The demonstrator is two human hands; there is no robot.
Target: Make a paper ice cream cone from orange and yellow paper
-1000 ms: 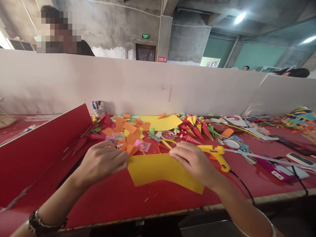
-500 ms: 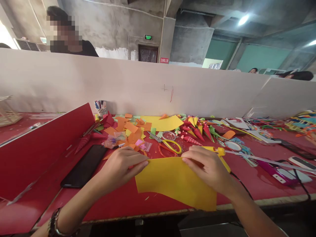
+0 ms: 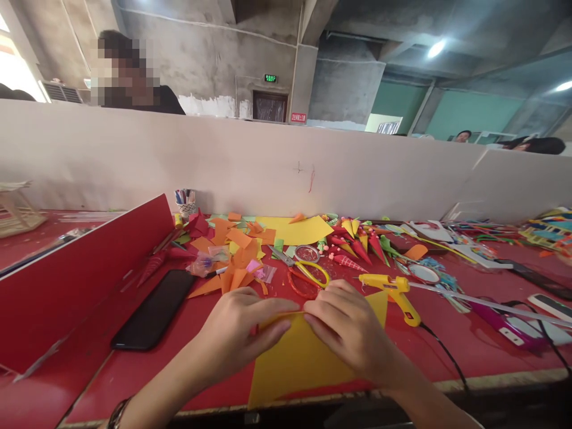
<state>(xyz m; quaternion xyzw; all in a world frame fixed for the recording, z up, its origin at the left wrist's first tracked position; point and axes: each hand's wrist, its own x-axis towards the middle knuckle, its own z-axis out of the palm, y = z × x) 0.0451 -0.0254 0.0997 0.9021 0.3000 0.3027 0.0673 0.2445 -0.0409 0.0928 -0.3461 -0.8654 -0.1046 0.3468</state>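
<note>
A sheet of yellow paper (image 3: 290, 363) is held up over the front of the red table, its far edge pinched by both hands. My left hand (image 3: 250, 330) is closed on the left part of that edge, thumb below and fingers on top. Close beside it, my right hand (image 3: 344, 325) pinches the same edge, thumb under the fingers. One corner of the sheet sticks out beyond the right hand. Just past my hands lie scissors (image 3: 315, 271) with yellow and red handles. To the right rests a yellow hot glue gun (image 3: 395, 292) with a clear glue stick.
A black phone (image 3: 154, 310) lies left, near an upright red board (image 3: 84, 280). Orange paper scraps (image 3: 241, 256), small paper cones (image 3: 357, 247) and a pen cup (image 3: 185, 205) are at the back. A purple power strip (image 3: 503, 322) sits right. A white partition (image 3: 236, 161) stands behind.
My hands have come closer together along the paper's edge. The sheet has turned, so a corner now points up at the right and its lower edge slants the other way.
</note>
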